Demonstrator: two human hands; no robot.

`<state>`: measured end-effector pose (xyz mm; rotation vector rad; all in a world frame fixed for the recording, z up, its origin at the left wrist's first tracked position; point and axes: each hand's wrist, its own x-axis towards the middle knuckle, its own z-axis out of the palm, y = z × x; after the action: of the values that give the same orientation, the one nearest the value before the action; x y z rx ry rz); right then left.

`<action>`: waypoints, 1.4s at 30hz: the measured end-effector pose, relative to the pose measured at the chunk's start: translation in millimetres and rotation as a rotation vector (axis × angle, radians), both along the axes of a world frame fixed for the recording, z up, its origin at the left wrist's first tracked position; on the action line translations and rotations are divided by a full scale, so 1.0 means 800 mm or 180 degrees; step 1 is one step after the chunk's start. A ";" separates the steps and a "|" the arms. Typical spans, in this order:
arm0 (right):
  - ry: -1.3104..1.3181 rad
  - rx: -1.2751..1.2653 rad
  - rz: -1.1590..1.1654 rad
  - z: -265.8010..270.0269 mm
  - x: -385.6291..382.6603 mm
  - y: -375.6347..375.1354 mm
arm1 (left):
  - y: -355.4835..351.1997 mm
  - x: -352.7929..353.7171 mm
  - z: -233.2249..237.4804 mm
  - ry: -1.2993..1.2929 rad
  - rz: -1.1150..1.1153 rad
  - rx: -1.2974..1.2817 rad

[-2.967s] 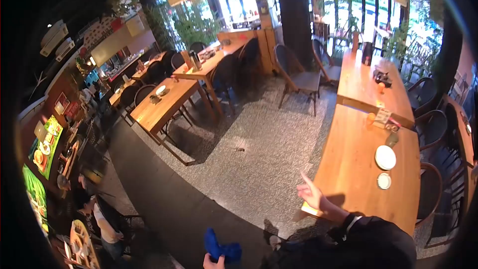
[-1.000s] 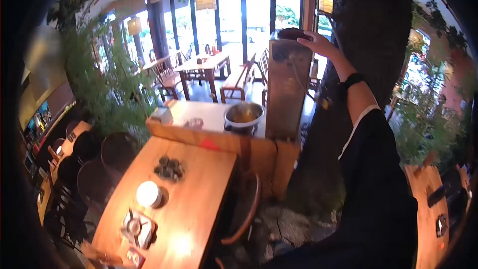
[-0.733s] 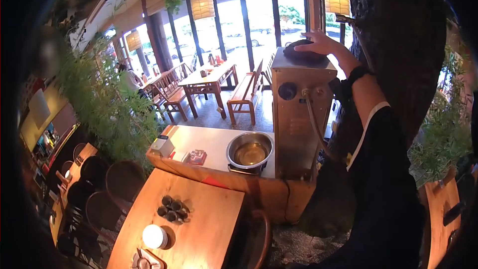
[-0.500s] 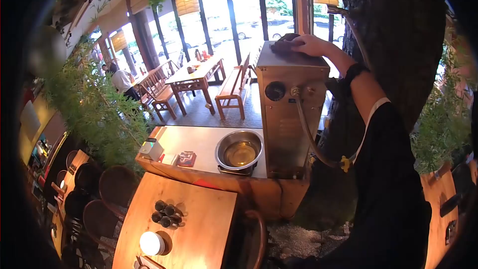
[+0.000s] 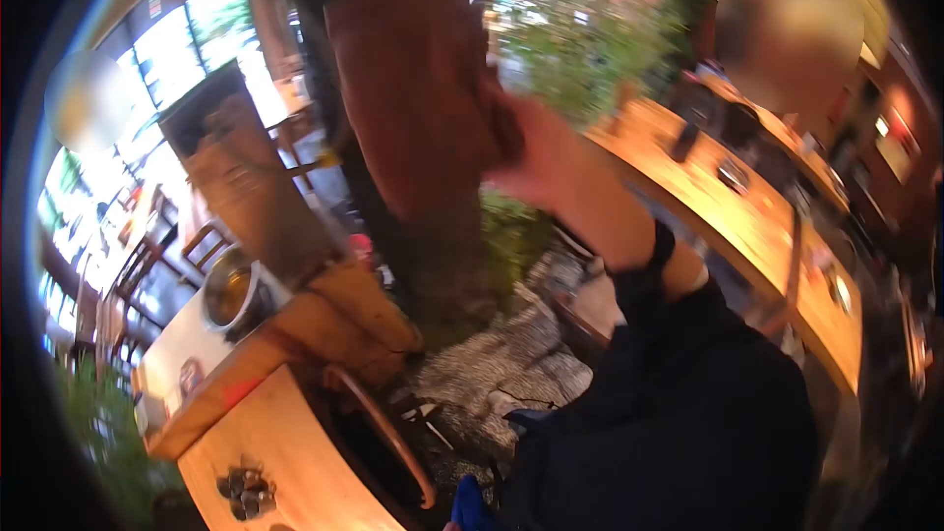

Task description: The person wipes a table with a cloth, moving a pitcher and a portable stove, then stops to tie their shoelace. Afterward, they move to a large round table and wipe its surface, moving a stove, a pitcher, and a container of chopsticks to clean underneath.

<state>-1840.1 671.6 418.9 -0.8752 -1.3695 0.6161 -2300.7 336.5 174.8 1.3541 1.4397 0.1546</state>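
Note:
My right hand (image 5: 536,152), blurred by motion, is at the right side of a thick reddish-brown trunk (image 5: 403,98). Its fingers are closed around a dark, crumpled cloth (image 5: 504,126), which appears to touch the trunk. A dark band circles the wrist below a black sleeve (image 5: 678,403). At the bottom edge, a small bright blue thing (image 5: 474,503) shows beside a sliver of skin that may be my left hand; its fingers are hidden. Left of the trunk stands a tall metal box (image 5: 236,172), with a steel bowl (image 5: 231,295) beside it on a counter.
A wooden table (image 5: 285,462) with several dark cups (image 5: 246,490) is at lower left, a curved chair (image 5: 393,433) beside it. Rough grey rock (image 5: 501,344) surrounds the trunk's base. Long tables (image 5: 728,226) and leafy plants (image 5: 600,29) lie right. Blurred people are at the upper corners.
The view has swung to the right, so the metal box and bowl now sit at left. My right hand has left the box top and moved to the trunk with the dark cloth.

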 end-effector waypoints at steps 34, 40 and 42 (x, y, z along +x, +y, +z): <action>-0.1976 -0.3075 -0.4271 -0.410 0.917 -0.832 | -0.078 0.879 -0.001 0.0219 -0.3188 0.0280; -0.2512 -0.4015 -0.4831 -0.535 0.974 -0.729 | -0.007 1.055 -0.052 0.0633 -0.3149 0.0159; -0.2272 -0.3725 -0.4624 -0.535 0.992 -0.738 | 0.010 1.117 -0.051 0.0797 -0.3085 0.0015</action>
<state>-1046.6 81.6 -9.0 -2.8107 -0.4361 -0.1940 -1407.4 344.6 134.4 1.9721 0.8287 -0.6579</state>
